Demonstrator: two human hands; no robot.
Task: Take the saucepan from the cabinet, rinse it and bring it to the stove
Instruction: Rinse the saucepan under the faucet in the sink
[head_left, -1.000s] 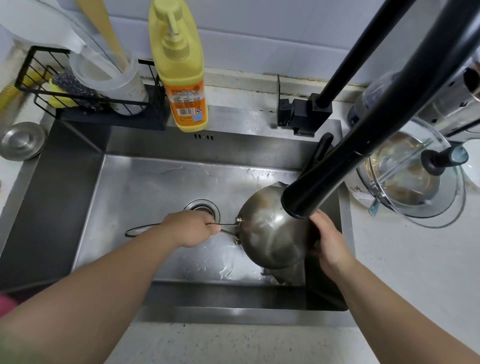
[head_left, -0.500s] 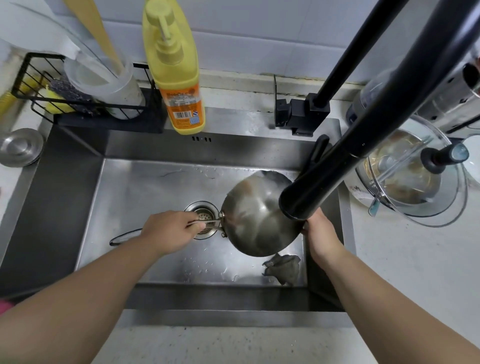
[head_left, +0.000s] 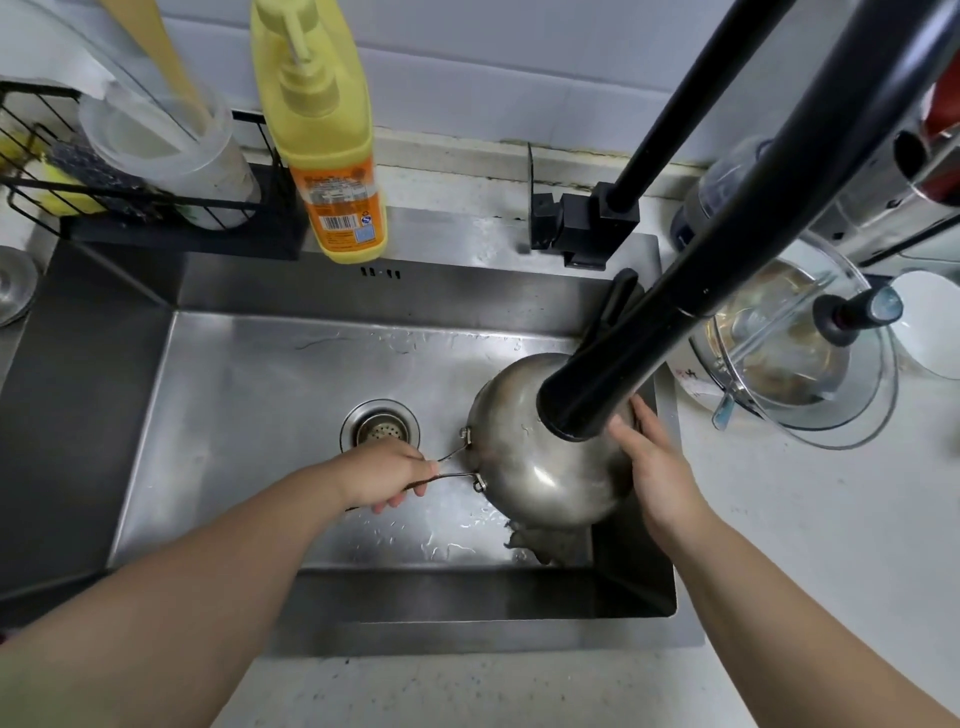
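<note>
A steel saucepan (head_left: 535, 467) is held tipped on its side over the right part of the steel sink (head_left: 249, 374), its rounded underside facing me. My left hand (head_left: 387, 475) is closed around its wire handle near the drain (head_left: 380, 428). My right hand (head_left: 652, 457) presses flat against the pan's right side, by the rim. The black faucet head (head_left: 597, 384) hangs just above the pan and hides part of it. I see no water running from it.
A grey rag (head_left: 545, 540) lies in the sink under the pan. A yellow soap bottle (head_left: 322, 135) and a black wire rack (head_left: 104, 182) with a tub stand behind the sink. A glass-lidded pot (head_left: 795, 353) sits on the right counter.
The pan first swung left toward the drain, then came back to the right under the faucet head. Both hands kept their hold throughout.
</note>
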